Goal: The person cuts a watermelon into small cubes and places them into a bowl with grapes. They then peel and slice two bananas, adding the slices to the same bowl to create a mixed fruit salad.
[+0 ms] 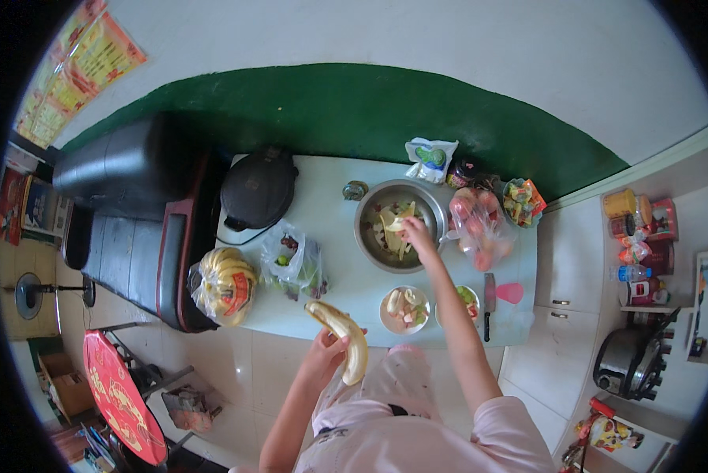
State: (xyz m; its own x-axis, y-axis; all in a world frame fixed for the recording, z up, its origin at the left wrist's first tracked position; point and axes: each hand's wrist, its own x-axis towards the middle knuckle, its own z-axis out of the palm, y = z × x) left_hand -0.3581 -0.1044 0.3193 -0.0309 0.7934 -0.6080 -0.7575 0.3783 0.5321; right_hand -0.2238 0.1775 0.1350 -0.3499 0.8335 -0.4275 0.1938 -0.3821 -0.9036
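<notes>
My left hand holds a partly peeled banana in front of the table's near edge. Over a large steel bowl is my right hand, its fingers closed on a strip of banana peel. More peels and scraps lie in the bowl. Below it on the table stands a bowl of cut fruit with banana pieces in it. A second fruit bowl is partly hidden by my right forearm. A kitchen knife lies right of it, beside a pink plastic cup.
Bagged bananas, a bag of grapes and a black electric pan are on the left of the table. A bag of peaches, a small jar and a snack bowl stand around the steel bowl.
</notes>
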